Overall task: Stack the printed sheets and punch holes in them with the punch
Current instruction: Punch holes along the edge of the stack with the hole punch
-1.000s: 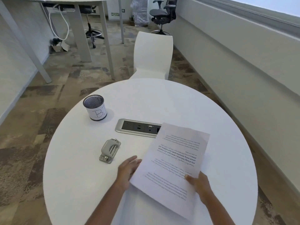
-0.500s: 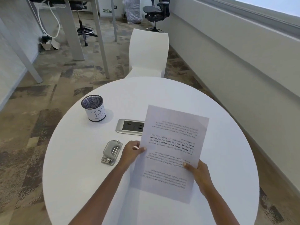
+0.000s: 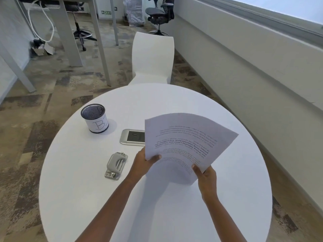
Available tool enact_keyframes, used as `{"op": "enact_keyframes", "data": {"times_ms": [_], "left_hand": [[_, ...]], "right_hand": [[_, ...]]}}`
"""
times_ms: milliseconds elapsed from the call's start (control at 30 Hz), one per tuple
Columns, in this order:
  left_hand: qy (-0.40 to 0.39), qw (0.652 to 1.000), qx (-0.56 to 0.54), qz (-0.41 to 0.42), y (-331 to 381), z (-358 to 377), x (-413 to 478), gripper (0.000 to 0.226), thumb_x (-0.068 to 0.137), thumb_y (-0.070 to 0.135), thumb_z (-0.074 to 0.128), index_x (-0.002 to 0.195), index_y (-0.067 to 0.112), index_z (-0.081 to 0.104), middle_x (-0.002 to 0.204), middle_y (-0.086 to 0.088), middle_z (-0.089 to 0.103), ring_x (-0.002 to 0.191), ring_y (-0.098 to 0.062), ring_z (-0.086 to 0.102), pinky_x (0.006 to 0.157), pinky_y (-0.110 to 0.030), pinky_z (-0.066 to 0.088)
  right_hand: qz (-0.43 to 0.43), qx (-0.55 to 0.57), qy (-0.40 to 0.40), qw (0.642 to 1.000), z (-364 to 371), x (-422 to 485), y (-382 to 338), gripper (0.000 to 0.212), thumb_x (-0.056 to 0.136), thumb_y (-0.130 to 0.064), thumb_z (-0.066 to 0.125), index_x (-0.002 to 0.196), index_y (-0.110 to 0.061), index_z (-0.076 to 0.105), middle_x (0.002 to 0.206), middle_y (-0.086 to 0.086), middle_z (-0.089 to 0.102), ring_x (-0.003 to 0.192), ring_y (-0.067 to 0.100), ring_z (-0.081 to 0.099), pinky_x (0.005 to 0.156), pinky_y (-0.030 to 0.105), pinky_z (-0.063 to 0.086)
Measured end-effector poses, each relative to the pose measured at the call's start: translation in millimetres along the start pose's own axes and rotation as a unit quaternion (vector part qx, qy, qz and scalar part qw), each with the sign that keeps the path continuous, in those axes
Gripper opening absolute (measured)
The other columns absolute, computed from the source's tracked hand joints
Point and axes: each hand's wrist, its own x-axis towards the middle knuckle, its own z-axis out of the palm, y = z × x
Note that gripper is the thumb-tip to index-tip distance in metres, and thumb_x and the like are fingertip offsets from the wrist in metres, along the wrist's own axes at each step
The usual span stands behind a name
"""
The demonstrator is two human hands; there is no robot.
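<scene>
The printed sheets (image 3: 185, 142) are held up above the round white table (image 3: 157, 206), bowed and tilted, with the text upside down to me. My left hand (image 3: 145, 163) grips their left edge with the thumb on top. My right hand (image 3: 204, 175) grips the lower right corner. The grey metal hole punch (image 3: 115, 165) lies flat on the table just left of my left hand, untouched.
A black mesh pen cup (image 3: 95, 118) labelled "B1" stands at the table's back left. A silver socket panel (image 3: 132, 137) is set into the tabletop, partly hidden by the sheets. A white chair (image 3: 153, 58) stands beyond the far edge.
The sheets have been lifted off the table and raised toward me, now curved. My left hand went from beside the paper to gripping its left edge.
</scene>
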Motion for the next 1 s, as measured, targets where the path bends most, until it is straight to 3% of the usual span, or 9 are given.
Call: {"op": "enact_keyframes", "data": {"times_ms": [133,300,433,500,567,700,833,900,1000], "left_hand": [[0.017,1.000,0.001,0.004,-3.3,3.7,-4.4,0.029,0.082,0.011,0.068,0.108,-0.001,0.062,0.098,-0.010,0.067,0.085,-0.024,0.062,0.077,-0.037,0.052],[0.011,1.000,-0.026,-0.011,-4.3,5.1,-6.9,0.007,0.086,0.010,0.063,0.093,0.012,0.066,0.093,-0.013,0.068,0.084,-0.025,0.062,0.079,-0.040,0.052],[0.005,0.995,-0.083,-0.049,-1.5,2.4,-5.3,0.011,0.086,0.011,0.063,0.095,0.011,0.068,0.091,-0.010,0.069,0.081,-0.024,0.066,0.080,-0.038,0.055],[-0.013,0.989,-0.125,-0.073,-0.9,2.0,-6.1,0.020,0.086,0.009,0.062,0.105,0.004,0.067,0.090,-0.004,0.071,0.076,-0.015,0.069,0.073,-0.026,0.056],[-0.026,0.982,-0.165,-0.092,-1.1,2.5,-8.8,0.020,0.085,0.007,0.061,0.104,0.007,0.066,0.095,-0.005,0.071,0.079,-0.016,0.068,0.076,-0.025,0.055],[0.003,0.964,-0.229,-0.132,-5.4,6.5,-14.0,0.024,0.086,0.004,0.060,0.110,0.002,0.062,0.099,-0.011,0.067,0.081,-0.021,0.064,0.083,-0.031,0.051],[0.052,0.946,-0.267,-0.178,-14.4,20.2,-21.9,0.030,0.086,0.001,0.059,0.115,-0.005,0.059,0.108,-0.015,0.064,0.090,-0.026,0.061,0.087,-0.039,0.049],[0.066,0.935,-0.286,-0.197,-20.2,29.5,-27.8,0.030,0.086,0.000,0.059,0.116,-0.005,0.059,0.107,-0.014,0.063,0.094,-0.027,0.060,0.082,-0.037,0.050],[0.078,0.918,-0.310,-0.235,-31.1,41.6,-37.4,0.030,0.085,0.000,0.061,0.115,-0.002,0.059,0.105,-0.013,0.064,0.093,-0.027,0.060,0.073,-0.032,0.051]], "right_hand": [[-0.003,0.008,0.012,1.000,1.1,-4.7,5.1,0.016,0.086,-0.004,0.058,0.097,-0.015,0.060,0.089,-0.006,0.066,0.085,0.014,0.062,0.069,0.023,0.047],[0.015,-0.007,0.011,1.000,-4.6,-3.3,12.6,0.018,0.086,-0.006,0.058,0.104,-0.008,0.059,0.096,0.004,0.066,0.090,0.022,0.061,0.072,0.028,0.046],[0.024,-0.030,0.024,0.999,-14.0,-2.8,17.9,0.022,0.087,-0.018,0.060,0.108,-0.012,0.058,0.077,-0.003,0.065,0.067,-0.003,0.059,0.061,0.012,0.045],[0.053,-0.038,0.022,0.998,-19.9,-3.9,22.4,0.030,0.086,-0.024,0.061,0.112,-0.011,0.056,0.073,0.008,0.066,0.069,0.010,0.060,0.067,0.027,0.047],[0.096,-0.009,0.025,0.995,-26.7,-5.2,28.0,0.035,0.085,-0.026,0.062,0.116,-0.011,0.054,0.085,0.013,0.069,0.080,0.019,0.061,0.078,0.038,0.049],[0.237,0.180,0.026,0.954,-33.0,-13.3,34.4,0.028,0.086,-0.013,0.060,0.112,-0.015,0.050,0.095,0.008,0.060,0.074,0.021,0.057,0.066,0.030,0.051],[0.321,0.293,-0.001,0.901,-24.1,-25.6,40.1,0.010,0.088,-0.009,0.054,0.084,-0.018,0.051,0.085,0.006,0.064,0.073,0.021,0.058,0.050,0.023,0.057],[0.318,0.295,-0.037,0.900,-17.2,-32.8,39.9,0.007,0.087,-0.009,0.056,0.090,-0.014,0.059,0.086,0.004,0.071,0.081,0.022,0.062,0.056,0.026,0.059],[0.310,0.273,-0.054,0.909,-10.8,-39.3,42.4,0.018,0.088,-0.002,0.052,0.103,-0.011,0.058,0.098,0.006,0.068,0.088,0.023,0.063,0.066,0.033,0.057]]}}
